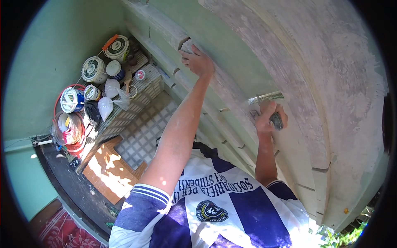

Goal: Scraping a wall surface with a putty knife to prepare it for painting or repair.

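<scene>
My left arm reaches up to a long whitish moulding strip on the pale green surface. My left hand [197,62] is closed there, its fingers curled against a mottled grey patch or piece [188,46]; I cannot tell whether that is loose or part of the strip. Lower and to the right, my right hand [269,115] grips a putty knife by its dark, rounded handle [276,121]. The wide, shiny blade [266,97] points away from me, by the moulding strip [235,93]. Greyish-white filler streaks cover the curved panel [297,53] beyond.
At left a ledge [144,84] carries lidded paint buckets [94,69], a brush [127,78], a tape roll [132,91], plastic bags of white material [106,108] and a clear tub [68,128]. Below lie a tiled floor [140,132] and red patterned cloth [66,231].
</scene>
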`<state>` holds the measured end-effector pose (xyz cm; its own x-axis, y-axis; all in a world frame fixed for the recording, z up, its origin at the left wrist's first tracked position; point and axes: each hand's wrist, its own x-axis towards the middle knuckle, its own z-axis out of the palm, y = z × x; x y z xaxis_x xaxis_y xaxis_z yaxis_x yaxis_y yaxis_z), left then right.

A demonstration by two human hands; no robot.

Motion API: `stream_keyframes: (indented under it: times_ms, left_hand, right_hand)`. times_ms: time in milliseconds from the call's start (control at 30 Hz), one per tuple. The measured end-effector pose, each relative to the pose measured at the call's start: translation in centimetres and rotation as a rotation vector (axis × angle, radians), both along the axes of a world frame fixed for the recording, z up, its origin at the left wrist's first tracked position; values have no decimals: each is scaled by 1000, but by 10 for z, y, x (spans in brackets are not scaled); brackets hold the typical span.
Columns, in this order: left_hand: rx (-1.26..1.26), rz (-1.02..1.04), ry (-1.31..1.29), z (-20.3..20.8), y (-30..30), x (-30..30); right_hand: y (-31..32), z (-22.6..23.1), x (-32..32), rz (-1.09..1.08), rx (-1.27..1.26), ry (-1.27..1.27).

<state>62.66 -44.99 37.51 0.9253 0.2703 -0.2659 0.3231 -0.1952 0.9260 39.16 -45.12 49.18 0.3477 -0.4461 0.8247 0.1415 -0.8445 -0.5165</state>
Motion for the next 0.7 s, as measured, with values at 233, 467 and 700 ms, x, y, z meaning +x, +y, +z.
stream_keyframes:
  times_ms: [233, 467, 700]
  left_hand:
    - [0, -3, 7, -1, -1, 1]
    - [19, 7, 16, -4, -1, 2]
    - [4, 1, 12, -1, -1, 2]
  right_hand:
    - [1, -1, 4, -195, -196, 67]
    - [6, -5, 12, -220, -81, 82]
    - [4, -17, 5, -225, -160, 163]
